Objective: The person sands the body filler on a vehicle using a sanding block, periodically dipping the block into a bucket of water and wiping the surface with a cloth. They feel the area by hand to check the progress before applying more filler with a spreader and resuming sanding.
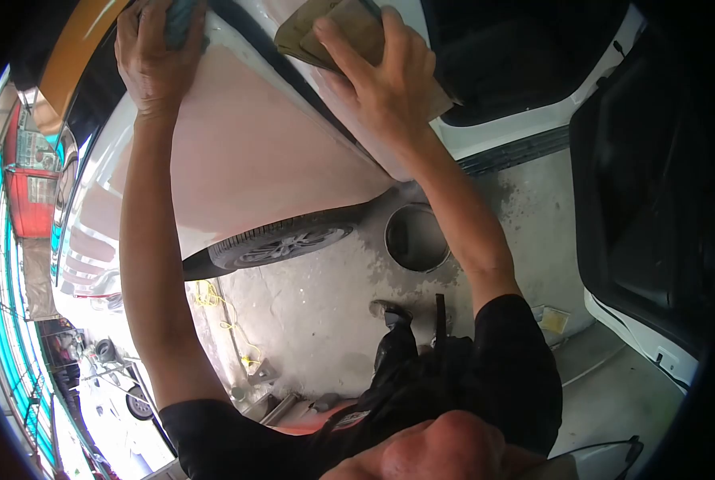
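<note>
At the top left, my left hand (151, 60) is closed around a blue-grey cloth or sponge (183, 22), against the upper part of the car's rear side panel (237, 152). The panel has a dull pinkish, sanded-looking surface with white around it. My right hand (393, 80) grips folded brownish sandpaper (337, 36), thumb on top, near the door opening. What lies under the sheets is hidden by my fingers.
Below the panel is a car wheel (293, 240). A round dark bucket (389, 244) stands on the wet-marked concrete floor (317, 304). An open car door (637, 184) is on the right. A yellow cord (228, 325) lies left of my feet.
</note>
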Available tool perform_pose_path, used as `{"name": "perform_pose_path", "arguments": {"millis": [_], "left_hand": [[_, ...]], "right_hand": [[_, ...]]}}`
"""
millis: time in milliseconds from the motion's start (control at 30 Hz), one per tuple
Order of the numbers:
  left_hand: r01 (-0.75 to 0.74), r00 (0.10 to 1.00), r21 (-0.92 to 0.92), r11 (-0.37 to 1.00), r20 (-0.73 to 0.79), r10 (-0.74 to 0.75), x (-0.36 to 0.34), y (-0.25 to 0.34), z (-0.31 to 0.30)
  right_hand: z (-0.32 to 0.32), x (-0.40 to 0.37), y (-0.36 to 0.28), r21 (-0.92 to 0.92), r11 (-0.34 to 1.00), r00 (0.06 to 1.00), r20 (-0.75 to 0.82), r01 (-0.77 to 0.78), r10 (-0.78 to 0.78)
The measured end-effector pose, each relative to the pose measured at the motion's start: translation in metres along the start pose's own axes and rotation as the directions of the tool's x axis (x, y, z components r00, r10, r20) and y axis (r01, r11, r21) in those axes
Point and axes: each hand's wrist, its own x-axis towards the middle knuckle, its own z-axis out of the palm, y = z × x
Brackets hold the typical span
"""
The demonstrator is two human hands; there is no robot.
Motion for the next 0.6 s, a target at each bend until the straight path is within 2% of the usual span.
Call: {"name": "perform_pose_path", "arguments": {"millis": [133,233,333,400,500,533,600], "left_hand": [[-0.011,1.000,-0.010,1.000,0.002,0.011,0.004,0.007,-0.006],[0.063,0.998,0.056,0.996,0.009,-0.064,0.004,0.015,-0.010],[0.037,0.999,-0.007,0.999,0.004,-0.037,0.000,0.007,-0.004],[0.045,0.999,0.003,0.999,0.007,-0.045,-0.003,0.005,-0.005],[0.054,0.999,0.026,0.998,-0.010,-0.053,0.000,0.005,-0.004],[0.054,0.998,0.025,0.998,-0.021,-0.054,-0.001,0.007,-0.003],[0.095,0.995,0.032,0.995,-0.010,-0.095,-0.001,0.012,-0.008]], "right_hand": [[-0.003,-0.073,0.009,0.016,1.000,0.999,-0.029,-0.023,0.023],[-0.009,-0.069,0.006,-0.003,0.999,0.999,0.021,-0.038,0.038],[-0.022,0.050,-0.014,-0.010,0.996,0.992,0.081,-0.094,0.094],[-0.014,0.082,-0.017,-0.009,0.995,0.993,0.067,-0.101,0.101],[-0.021,0.019,-0.016,0.026,0.991,0.987,0.098,-0.131,0.128],[-0.014,-0.019,-0.013,0.028,0.994,0.995,0.007,-0.103,0.103],[-0.022,-0.032,-0.006,-0.038,0.998,0.998,0.031,-0.052,0.053]]}}
